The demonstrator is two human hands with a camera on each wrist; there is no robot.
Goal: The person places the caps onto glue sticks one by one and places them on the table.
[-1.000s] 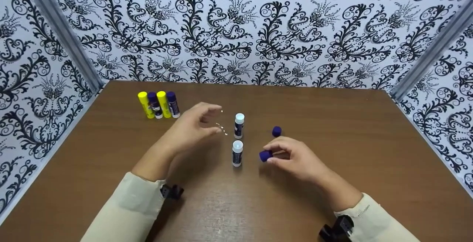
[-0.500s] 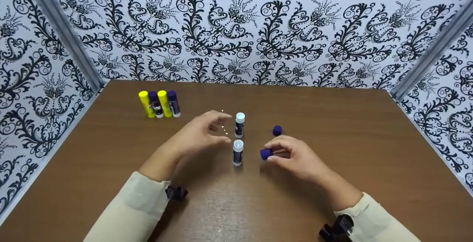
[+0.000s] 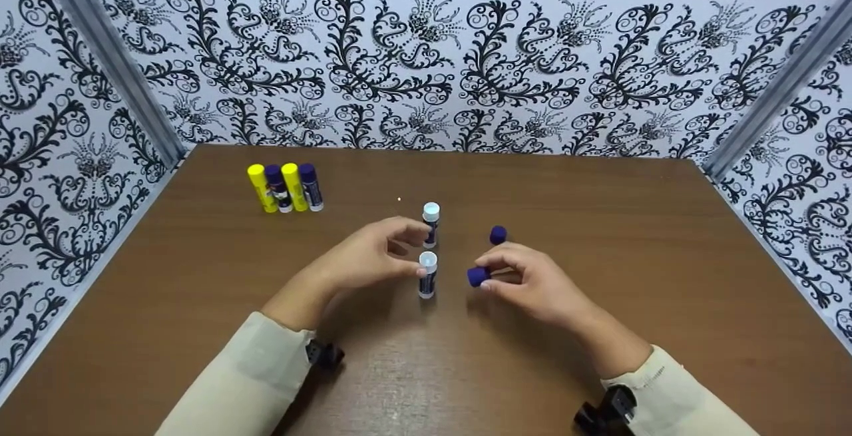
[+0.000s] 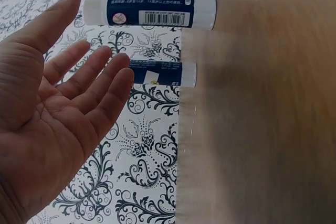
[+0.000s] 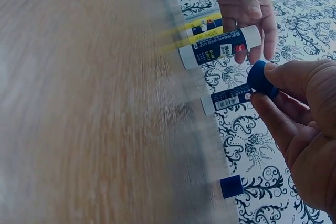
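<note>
Two uncapped glue sticks with dark blue labels stand upright mid-table: a nearer glue stick (image 3: 427, 283) and a farther glue stick (image 3: 431, 214). My left hand (image 3: 373, 256) is just left of them, fingers spread; its thumb tip overlaps the nearer stick's top edge in the head view. In the left wrist view the thumb and fingers look apart from the nearer glue stick (image 4: 152, 11). Between thumb and fingers, my right hand (image 3: 532, 283) pinches a dark blue cap (image 3: 477, 276), right of the nearer stick. Another blue cap (image 3: 498, 235) sits on the table behind that hand.
At the back left, capped glue sticks stand in a close row: a yellow one (image 3: 262, 190), a blue one (image 3: 278, 190), a second yellow one (image 3: 294, 188) and a second blue one (image 3: 311, 188). A patterned wall (image 3: 426, 56) closes off the table's back edge.
My left hand has moved right and toward the front, from beside the farther glue stick to the nearer one. The right hand has stayed almost still, holding the cap.
</note>
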